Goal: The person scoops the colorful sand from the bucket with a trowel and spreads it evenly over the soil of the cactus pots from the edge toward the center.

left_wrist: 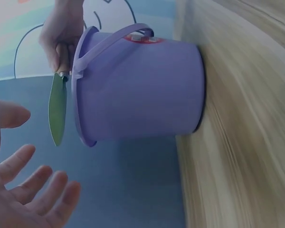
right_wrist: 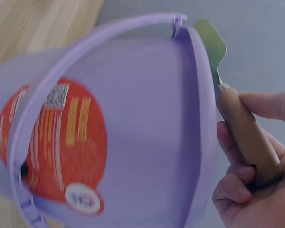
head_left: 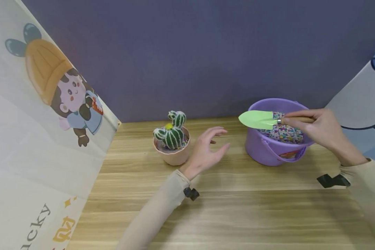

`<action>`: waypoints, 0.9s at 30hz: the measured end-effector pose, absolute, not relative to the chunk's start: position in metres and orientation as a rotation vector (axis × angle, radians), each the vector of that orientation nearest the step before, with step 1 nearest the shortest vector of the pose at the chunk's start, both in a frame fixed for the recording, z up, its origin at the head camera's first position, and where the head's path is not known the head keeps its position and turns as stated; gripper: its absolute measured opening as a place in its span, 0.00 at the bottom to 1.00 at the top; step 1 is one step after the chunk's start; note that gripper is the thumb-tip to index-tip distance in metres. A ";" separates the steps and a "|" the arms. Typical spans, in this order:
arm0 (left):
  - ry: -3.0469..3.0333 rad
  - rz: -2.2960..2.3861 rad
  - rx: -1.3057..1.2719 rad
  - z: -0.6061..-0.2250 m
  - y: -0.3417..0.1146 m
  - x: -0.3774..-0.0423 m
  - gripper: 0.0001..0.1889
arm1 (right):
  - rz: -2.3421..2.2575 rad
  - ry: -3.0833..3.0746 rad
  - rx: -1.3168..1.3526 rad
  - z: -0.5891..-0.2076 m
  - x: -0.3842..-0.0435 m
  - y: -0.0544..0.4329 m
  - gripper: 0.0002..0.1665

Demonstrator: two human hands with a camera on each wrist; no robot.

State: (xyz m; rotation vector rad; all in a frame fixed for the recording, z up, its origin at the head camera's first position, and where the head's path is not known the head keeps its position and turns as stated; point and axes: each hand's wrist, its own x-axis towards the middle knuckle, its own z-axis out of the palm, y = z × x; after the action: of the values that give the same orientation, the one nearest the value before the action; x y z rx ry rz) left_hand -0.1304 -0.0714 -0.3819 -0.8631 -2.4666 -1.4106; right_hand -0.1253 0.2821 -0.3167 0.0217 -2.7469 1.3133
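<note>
My right hand [head_left: 323, 128] grips the wooden handle [right_wrist: 249, 135] of a small trowel with a light green blade [head_left: 257, 119]. The trowel lies level over the rim of a purple bucket [head_left: 262, 152], its blade tip pointing left past the rim. Small multicoloured pebbles [head_left: 284, 133] fill much of the bucket. My left hand [head_left: 206, 151] hovers between the bucket and a pink pot [head_left: 175, 158], fingers loosely spread and holding nothing. A green striped cactus [head_left: 173, 137] with a yellow flower stands in that pot, with coloured pebbles around its base.
Pot and bucket both stand on a wood-grain table [head_left: 237, 215], near its back edge. Behind them rises a dark blue-grey wall [head_left: 206, 62]. A white panel with a cartoon child [head_left: 75, 93] borders the left, and another printed panel [head_left: 365, 104] the right.
</note>
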 end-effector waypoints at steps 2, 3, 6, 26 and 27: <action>-2.513 -1.395 -0.858 -0.381 -0.065 -0.133 0.27 | 1.301 -2.747 0.003 -0.318 -0.126 0.290 0.23; -2.534 -1.385 -0.857 -0.380 -0.061 -0.135 0.28 | 1.294 -2.749 -0.006 -0.319 -0.126 0.293 0.23; -2.596 -1.347 -0.855 -0.380 -0.050 -0.139 0.31 | 1.256 -2.762 -0.032 -0.322 -0.126 0.305 0.25; -2.816 -1.231 -0.789 -0.392 0.000 -0.151 0.46 | 0.967 -2.895 -0.142 -0.338 -0.129 0.345 0.34; -2.817 -1.237 -0.777 -0.392 0.001 -0.151 0.48 | 0.952 -2.899 -0.132 -0.338 -0.129 0.346 0.35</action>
State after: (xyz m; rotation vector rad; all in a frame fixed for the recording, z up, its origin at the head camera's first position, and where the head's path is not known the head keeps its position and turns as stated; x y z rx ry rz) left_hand -0.1513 0.0015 -0.3916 -0.7769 -2.8170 -1.2367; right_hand -0.1295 0.3462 -0.3377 -0.1322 -2.8990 0.9524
